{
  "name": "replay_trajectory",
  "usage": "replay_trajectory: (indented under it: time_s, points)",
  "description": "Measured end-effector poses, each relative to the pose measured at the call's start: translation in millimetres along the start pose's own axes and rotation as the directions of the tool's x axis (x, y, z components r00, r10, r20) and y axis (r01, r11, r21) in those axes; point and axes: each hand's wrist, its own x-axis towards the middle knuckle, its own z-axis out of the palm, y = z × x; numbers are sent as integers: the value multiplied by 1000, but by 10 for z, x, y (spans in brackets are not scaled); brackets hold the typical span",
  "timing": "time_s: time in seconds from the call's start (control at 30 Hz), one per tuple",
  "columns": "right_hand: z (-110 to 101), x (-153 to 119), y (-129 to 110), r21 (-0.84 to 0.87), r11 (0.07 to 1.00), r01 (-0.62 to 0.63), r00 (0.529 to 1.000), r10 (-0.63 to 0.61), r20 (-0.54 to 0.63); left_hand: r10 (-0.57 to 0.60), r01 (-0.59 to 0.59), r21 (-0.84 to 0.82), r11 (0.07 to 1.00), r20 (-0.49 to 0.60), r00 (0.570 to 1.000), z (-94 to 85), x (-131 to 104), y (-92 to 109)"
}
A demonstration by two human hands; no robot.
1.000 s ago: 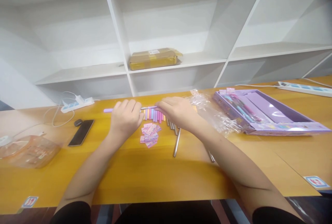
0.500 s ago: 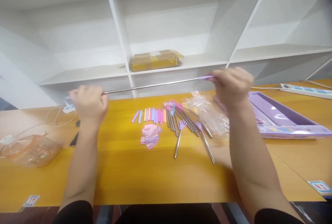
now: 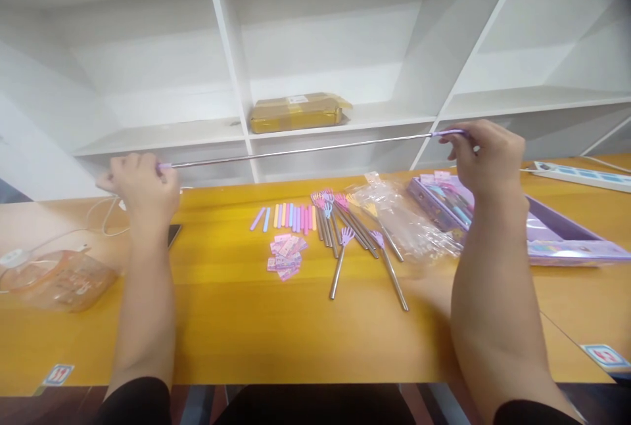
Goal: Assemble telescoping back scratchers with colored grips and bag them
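Note:
A thin silver telescopic rod [image 3: 300, 150] is stretched out nearly level above the back of the table. My left hand [image 3: 142, 182] is closed round its purple left end, and my right hand [image 3: 486, 149] pinches the purple piece at its right end. Below lie several metal sticks [image 3: 338, 272] topped with small coloured hands, bunched at the centre with two apart in front. To their left are a row of pastel tubes [image 3: 294, 218] and a loose pile of pink cards [image 3: 286, 256]. Clear plastic wrapping [image 3: 404, 218] rests at their right.
An open purple box [image 3: 566, 218] stands at the right, behind my right forearm, near a power strip [image 3: 582, 175]. An orange transparent container [image 3: 59, 280] is at the left. A taped carton [image 3: 298, 113] sits on the shelf.
My hands have moved farther apart, and more of the silver rod shows between them. The purple piece at its left end has come into view beside my left fingers.

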Motion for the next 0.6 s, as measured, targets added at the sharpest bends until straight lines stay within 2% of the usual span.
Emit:
replay_trajectory:
  time_s: [0.1,0.17,0.3,0.43,0.6]
  points:
    - [-17,-7,57,-8,1000,-1,1000,1,-10,-94,94,9,995,-2,996,-9,-11,-14]
    - [-26,-15,66,-24,1000,-17,1000,16,-24,-93,93,22,995,39,995,-12,-6,-22]
    - [-24,-16,24,-76,994,-75,997,72,-41,19,-20,9,1000,103,994,2,14,-43]
    - [-12,12,-9,-95,991,-91,996,90,-17,117,-114,-53,992,61,991,10,9,-70]
    - [-10,62,-24,-79,987,-143,987,148,60,150,-145,-100,984,42,988,-17,14,-98]
